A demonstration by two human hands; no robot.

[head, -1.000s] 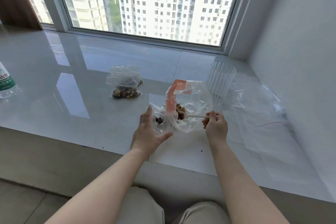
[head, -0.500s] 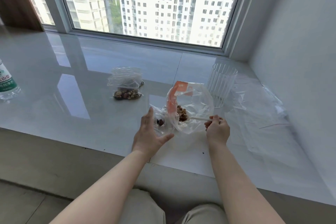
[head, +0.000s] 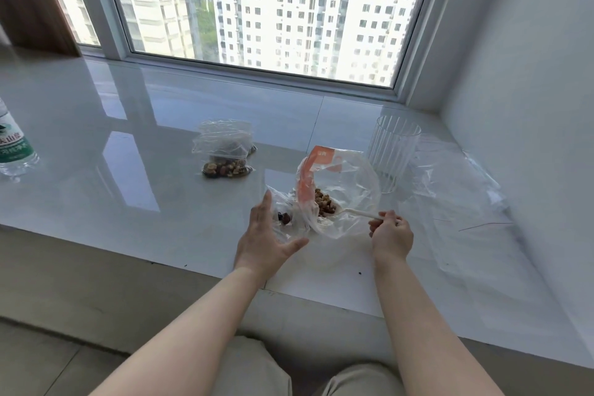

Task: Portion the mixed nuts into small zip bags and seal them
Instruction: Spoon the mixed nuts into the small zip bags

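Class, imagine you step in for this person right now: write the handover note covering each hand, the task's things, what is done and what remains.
Left hand: holds the small zip bag open, few nuts inside.
Right hand: grips the white spoon, its bowl in the big nut bag.
Done: filled bags lie further back on the sill.
Left: scoop more in, seal it; spare bags lie to the right.

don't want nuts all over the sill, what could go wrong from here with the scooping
1. The right hand holds the white spoon inside the limp big bag; lifting a full scoop over its floppy rim could tip nuts out.
2. The left hand holds the small zip bag with a soft, narrow mouth, so nuts may miss it.
3. The clear cup stands just behind and could get knocked.
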